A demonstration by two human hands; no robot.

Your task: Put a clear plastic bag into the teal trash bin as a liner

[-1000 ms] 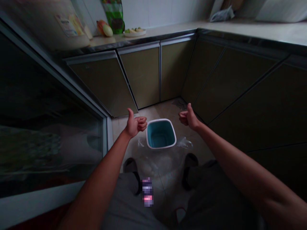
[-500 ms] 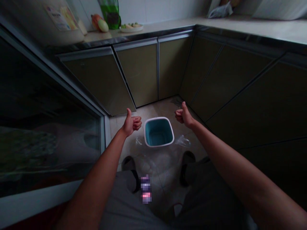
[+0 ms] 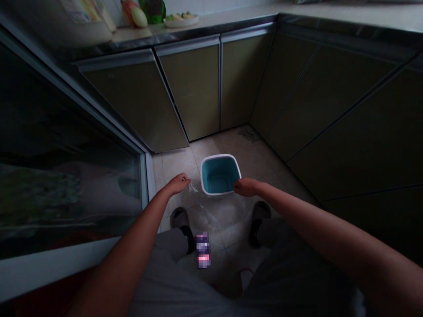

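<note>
A small bin [image 3: 220, 176], teal inside with a white rim, stands upright on the tiled floor between my feet and the cabinets. Clear plastic film [image 3: 193, 188] shows beside its left side, with faint sheen on the floor in front of it. My left hand [image 3: 179, 182] is closed, fingertips pinched together, just left of the bin and next to the film. Closed too, my right hand [image 3: 246, 187] is at the bin's front right corner and overlaps the rim. What either hand holds, if anything, is too small or hidden to make out.
Cabinets [image 3: 190, 92] form a corner behind the bin. On the counter sit a plate of food [image 3: 181, 20], a green container [image 3: 153, 11] and a pale round vegetable [image 3: 139, 17]. A glass door [image 3: 72, 176] is at left. My slippered feet flank a pixelated item [image 3: 203, 250].
Both hands have gone from thumbs-up fists to lowered, closed hands near the bin. My right hand has moved left onto its rim corner. The view has tipped slightly downward.
</note>
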